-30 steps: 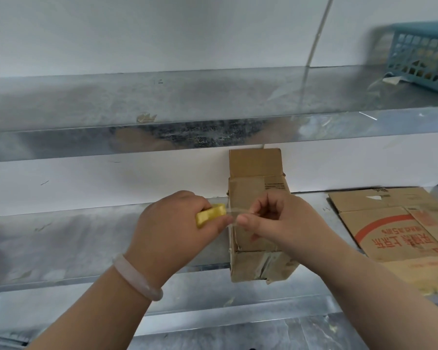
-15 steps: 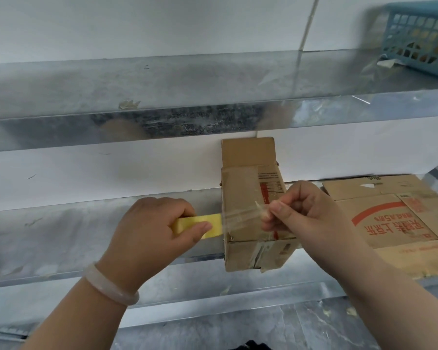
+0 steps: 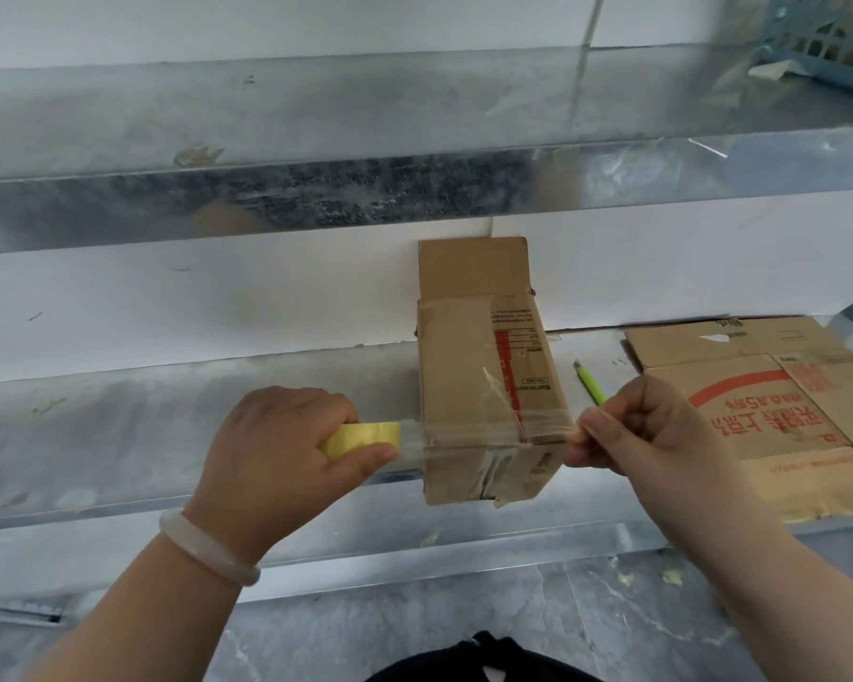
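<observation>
Though beside box [image 3: 464, 366], cutter [image 3: 589, 383] behind hand [image 3: 646, 430]

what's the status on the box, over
Left hand grips yellow tape roll. Right hand pinches tape end, strip stretched across cardboard box. Green cutter lies beside box.

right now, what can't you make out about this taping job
All head view.
tape roll: mostly hidden by the left hand gripping it.
tape strip pinched by the right hand: clear film, cannot tell if it touches the box.
green tool: lower end behind the right hand.
blue basket: cut off by the top-right edge, contents blurred.
box label: print too small.
</observation>
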A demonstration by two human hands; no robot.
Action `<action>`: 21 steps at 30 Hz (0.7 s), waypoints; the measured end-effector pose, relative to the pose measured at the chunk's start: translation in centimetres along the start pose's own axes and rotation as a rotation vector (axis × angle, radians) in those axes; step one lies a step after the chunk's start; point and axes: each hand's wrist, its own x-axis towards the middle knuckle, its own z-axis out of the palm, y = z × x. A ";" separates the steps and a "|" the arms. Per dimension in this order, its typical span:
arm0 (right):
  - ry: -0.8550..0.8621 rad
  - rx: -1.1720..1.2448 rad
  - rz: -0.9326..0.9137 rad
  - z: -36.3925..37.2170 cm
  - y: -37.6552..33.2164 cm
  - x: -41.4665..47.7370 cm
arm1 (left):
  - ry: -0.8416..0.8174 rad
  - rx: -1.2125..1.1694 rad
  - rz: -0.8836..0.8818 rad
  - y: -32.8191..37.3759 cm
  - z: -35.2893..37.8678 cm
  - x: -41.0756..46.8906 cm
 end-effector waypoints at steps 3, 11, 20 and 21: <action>0.032 0.024 0.036 -0.3 1.6 0.2 | -0.013 0.080 -0.005 0.8 1.1 0.5; 0.027 0.029 0.087 -0.6 4.0 1.8 | -0.045 0.123 -0.032 1.5 2.7 1.5; -0.045 0.106 0.154 -0.5 6.2 2.9 | -0.078 0.077 -0.054 1.5 4.3 1.3; -0.055 0.121 0.158 -0.6 6.4 3.0 | -0.079 0.066 -0.060 1.5 4.4 1.3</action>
